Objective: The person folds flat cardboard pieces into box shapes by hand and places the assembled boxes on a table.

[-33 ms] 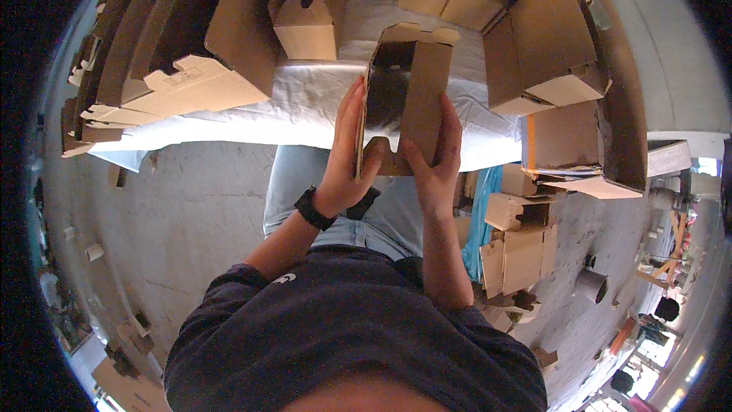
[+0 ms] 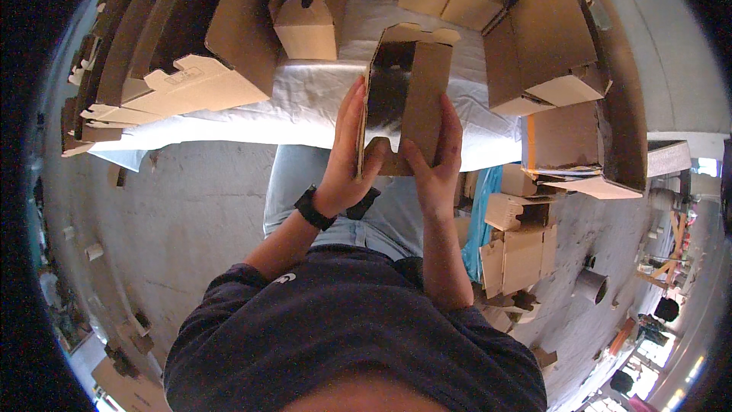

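Between my two hands is a narrow brown cardboard box [image 2: 427,99], held above the front part of the table. Its long opening shows a dark inside, and a notched flap stands up at the far end. My left hand [image 2: 353,141] grips the left wall, fingers along the outside and thumb at the near end by a notch. On the right side, my right hand [image 2: 438,149] wraps its fingers round the outer wall, with the thumb on the near end. A black watch [image 2: 311,208] is on my left wrist.
White cloth [image 2: 305,95] covers the table. Several cardboard boxes [image 2: 191,84] stand in a row at the left, with one box [image 2: 309,34] farther back. More boxes [image 2: 549,46] are at the right. Below the table's right side are a blue plastic sheet [image 2: 479,236] and cartons [image 2: 518,255] on the floor.
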Demonstrator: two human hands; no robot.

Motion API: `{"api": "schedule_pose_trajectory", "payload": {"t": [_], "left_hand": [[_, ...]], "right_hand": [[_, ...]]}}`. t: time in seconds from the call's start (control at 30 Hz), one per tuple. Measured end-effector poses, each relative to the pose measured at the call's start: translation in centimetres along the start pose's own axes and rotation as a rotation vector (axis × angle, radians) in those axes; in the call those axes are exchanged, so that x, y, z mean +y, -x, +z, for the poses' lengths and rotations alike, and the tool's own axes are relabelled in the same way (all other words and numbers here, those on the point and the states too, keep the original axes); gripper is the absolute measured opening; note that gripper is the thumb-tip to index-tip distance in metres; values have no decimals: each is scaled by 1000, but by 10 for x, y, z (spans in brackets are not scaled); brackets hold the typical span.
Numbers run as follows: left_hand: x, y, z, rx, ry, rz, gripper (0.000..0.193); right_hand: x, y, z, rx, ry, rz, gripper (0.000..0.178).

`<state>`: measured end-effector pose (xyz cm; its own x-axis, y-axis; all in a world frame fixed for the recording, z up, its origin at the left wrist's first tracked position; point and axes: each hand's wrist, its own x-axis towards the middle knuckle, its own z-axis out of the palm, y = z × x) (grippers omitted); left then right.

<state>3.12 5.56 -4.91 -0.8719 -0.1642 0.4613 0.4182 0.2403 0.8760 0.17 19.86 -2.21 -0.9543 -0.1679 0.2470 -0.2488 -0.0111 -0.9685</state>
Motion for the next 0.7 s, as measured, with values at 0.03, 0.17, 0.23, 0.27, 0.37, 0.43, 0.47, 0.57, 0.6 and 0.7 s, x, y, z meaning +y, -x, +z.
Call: {"api": "schedule_pose_trajectory", "payload": {"t": [0.03,0.17,0.23,0.27,0.37,0.43,0.47,0.57,0.6,0.7], "left_hand": [[0,0,0,2,10,2,73],[3,-1,1,0,-22,29,75],[3,-2,0,-2,-8,25,76],[2,-1,-1,4,-17,19,76],[-1,-1,-3,12,-16,13,78],[-4,1,-3,0,12,2,79],[-4,1,-2,7,2,14,79],[-1,-2,-2,4,-1,35,80],[-1,-2,-4,-2,14,29,80],[-1,-3,-4,-6,-2,37,80]], "right_hand": [[1,0,-1,1,-14,2,78],[5,-5,-7,-13,-33,2,85],[2,-10,-8,-30,32,-15,89],[-1,-13,-8,-36,94,-30,90],[-8,-23,-10,5,222,-79,91],[-6,-29,-13,31,293,-119,91],[-2,-36,-15,36,333,-147,91],[-2,-56,-14,10,502,-315,91],[-4,-63,-12,-9,564,-389,91],[-17,-77,-10,-39,715,-463,89]]}}
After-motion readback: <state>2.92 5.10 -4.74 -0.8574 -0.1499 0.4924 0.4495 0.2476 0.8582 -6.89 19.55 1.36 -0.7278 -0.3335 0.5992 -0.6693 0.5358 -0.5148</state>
